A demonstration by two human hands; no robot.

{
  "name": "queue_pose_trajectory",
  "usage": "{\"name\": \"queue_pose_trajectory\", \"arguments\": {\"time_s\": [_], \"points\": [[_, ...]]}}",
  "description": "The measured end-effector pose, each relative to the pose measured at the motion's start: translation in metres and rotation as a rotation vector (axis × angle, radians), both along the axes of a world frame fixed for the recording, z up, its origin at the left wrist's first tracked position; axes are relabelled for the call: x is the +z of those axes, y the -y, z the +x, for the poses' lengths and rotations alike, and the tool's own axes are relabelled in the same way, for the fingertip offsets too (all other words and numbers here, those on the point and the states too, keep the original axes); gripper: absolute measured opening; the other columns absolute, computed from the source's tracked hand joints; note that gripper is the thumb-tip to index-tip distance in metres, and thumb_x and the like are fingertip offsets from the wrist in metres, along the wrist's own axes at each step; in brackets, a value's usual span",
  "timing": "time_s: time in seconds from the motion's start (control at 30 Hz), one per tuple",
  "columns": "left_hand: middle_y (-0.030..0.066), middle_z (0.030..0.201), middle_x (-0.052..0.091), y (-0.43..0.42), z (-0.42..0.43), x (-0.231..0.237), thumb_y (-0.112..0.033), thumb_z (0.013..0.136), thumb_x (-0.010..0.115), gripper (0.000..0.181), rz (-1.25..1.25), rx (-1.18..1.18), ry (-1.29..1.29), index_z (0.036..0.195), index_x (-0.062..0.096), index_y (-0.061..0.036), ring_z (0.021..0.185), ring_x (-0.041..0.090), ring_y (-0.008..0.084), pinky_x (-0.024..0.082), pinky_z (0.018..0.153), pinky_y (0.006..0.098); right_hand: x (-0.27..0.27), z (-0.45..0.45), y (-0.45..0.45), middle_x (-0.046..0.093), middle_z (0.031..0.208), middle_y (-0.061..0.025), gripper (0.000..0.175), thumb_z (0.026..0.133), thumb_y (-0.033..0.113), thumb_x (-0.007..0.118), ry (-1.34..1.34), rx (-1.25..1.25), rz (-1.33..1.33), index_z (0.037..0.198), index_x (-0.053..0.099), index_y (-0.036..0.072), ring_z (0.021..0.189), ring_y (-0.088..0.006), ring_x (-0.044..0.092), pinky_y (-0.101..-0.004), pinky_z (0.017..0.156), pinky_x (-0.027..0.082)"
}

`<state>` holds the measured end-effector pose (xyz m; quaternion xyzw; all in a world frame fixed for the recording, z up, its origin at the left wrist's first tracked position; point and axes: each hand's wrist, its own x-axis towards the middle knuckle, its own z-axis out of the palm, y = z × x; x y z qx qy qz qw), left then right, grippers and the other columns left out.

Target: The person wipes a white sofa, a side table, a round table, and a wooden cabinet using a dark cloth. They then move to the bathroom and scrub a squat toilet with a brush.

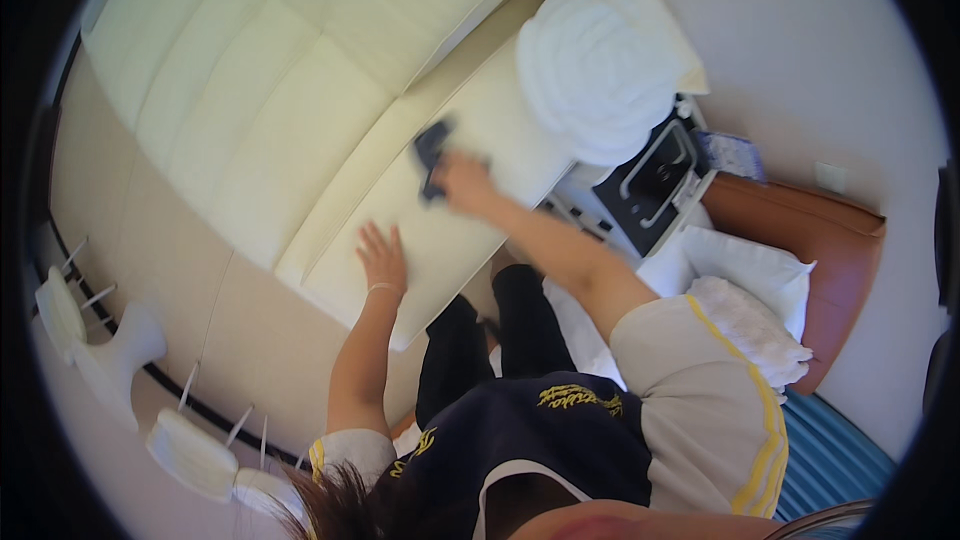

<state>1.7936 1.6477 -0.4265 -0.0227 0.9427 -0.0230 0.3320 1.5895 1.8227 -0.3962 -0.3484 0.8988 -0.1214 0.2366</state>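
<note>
A dark grey cloth (pixel 430 150) is gripped under my right hand (pixel 466 186), pressed onto the pale top of a cream upholstered sofa (pixel 480 139). Motion blurs both the cloth and the fingers. My left hand (pixel 384 262) rests palm down on the same cream surface, nearer its left end, with its fingers spread and nothing in it. A thin pale band circles the left wrist. Beyond the long cushion edge, the sofa's wide quilted section (pixel 255 90) stretches to the upper left.
A round white pleated cushion (pixel 596 75) sits at the sofa's right end. Beside it stands a black-topped unit (pixel 652 180) with metal bars. Further right are a brown leather armrest (pixel 810 255), a white pillow (pixel 750 266) and a fluffy white cushion (pixel 742 326). White chairs (pixel 191 450) stand left.
</note>
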Motion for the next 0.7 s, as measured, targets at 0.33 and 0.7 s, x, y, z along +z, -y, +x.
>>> {"name": "queue_pose_trajectory", "arguments": {"time_s": [0.33, 0.7], "points": [[0.0249, 0.138, 0.055, 0.015, -0.111, 0.041, -0.050, 0.093, 0.064, 0.062, 0.485, 0.606, 0.025, 0.134, 0.059, -0.0052, 0.122, 0.056, 0.0414, 0.044, 0.105, 0.0517, 0.262, -0.141, -0.103, 0.068, 0.122, -0.0085, 0.054, 0.075, 0.013, 0.080, 0.393, -0.309, -0.894, 0.126, 0.062, 0.006, 0.116, -0.0183, 0.060, -0.0343, 0.104, 0.044], [0.0249, 0.148, 0.045, -0.068, -0.426, 0.221, -0.032, 0.102, 0.054, 0.056, 0.776, 0.369, -0.992, 0.147, 0.043, -0.0005, 0.137, 0.043, 0.0413, 0.036, 0.113, 0.0462, 0.273, -0.403, -0.019, 0.050, 0.133, -0.0287, 0.077, 0.073, 0.029, 0.081, -0.571, -0.273, -0.160, 0.143, 0.050, 0.014, 0.120, -0.0417, 0.051, -0.0487, 0.101, 0.044]]}}
